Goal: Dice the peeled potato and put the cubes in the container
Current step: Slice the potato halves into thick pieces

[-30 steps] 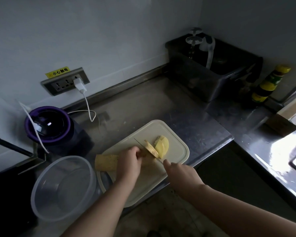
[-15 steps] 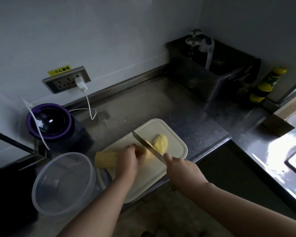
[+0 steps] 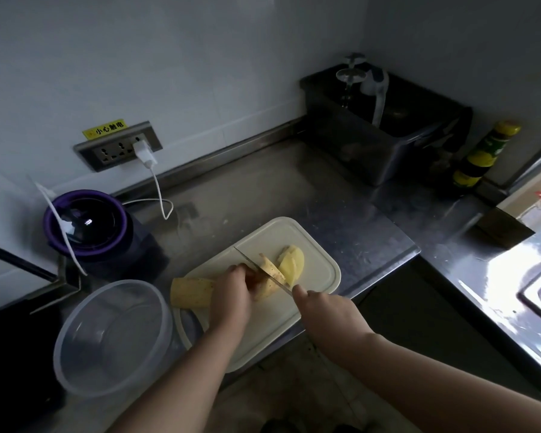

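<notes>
on the cutting board (image 3: 319, 242), the potato piece (image 3: 267, 287) is being sliced; the knife (image 3: 256, 266), seen lifted and tilted above it half a second ago, has been brought down again, and the blade is now set into the piece close beside the holding fingers; one more slice is being parted, so slicing is judged well under way, though no cubes have been made yet; the cut slices (image 3: 291, 265) are leaned together just beyond the blade; the piece is pinned by the left hand (image 3: 231, 298), fingers curled over its top; the knife handle is gripped by the right hand (image 3: 325, 310), closed round it with one finger stretched forward to the blade; a second potato half (image 3: 191, 292) is left uncut at the board's left edge, beside the left hand; the clear plastic container (image 3: 107, 335) is stood at the board's near left corner, and nothing is seen in it, so the transfer is judged not yet begun; further back, a purple-rimmed pot (image 3: 85, 223) is seen, its dark inside not readable; in the far corner a metal tub (image 3: 388, 164) is kept, with a glass item and something white in it, too dim to be named
</notes>
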{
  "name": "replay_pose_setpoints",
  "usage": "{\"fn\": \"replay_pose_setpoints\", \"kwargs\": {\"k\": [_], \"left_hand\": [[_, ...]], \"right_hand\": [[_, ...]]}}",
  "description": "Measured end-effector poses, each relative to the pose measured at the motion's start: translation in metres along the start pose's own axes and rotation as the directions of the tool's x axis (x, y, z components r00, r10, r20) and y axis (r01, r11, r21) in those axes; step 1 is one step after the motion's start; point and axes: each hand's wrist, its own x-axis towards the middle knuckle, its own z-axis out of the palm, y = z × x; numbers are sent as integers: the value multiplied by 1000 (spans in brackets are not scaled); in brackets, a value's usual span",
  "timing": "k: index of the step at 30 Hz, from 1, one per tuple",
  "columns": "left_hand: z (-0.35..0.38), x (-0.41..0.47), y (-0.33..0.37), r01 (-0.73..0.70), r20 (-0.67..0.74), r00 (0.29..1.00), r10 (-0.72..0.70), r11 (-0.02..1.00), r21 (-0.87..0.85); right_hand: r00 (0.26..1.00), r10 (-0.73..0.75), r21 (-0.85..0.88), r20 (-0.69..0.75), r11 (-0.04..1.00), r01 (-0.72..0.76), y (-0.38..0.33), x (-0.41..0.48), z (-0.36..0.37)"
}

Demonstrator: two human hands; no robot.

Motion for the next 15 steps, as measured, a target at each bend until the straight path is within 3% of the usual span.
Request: {"fn": "replay_pose_setpoints", "kwargs": {"k": [10, 15], "left_hand": [[-2, 0, 1, 8, 3, 1000, -8, 1000, -27], [-4, -2, -1, 4, 26, 1000, -3, 998, -59]], "right_hand": [[996, 19, 99, 88, 995, -28, 7, 13, 14], [997, 61, 85, 46, 994, -65, 6, 7, -1]]}}
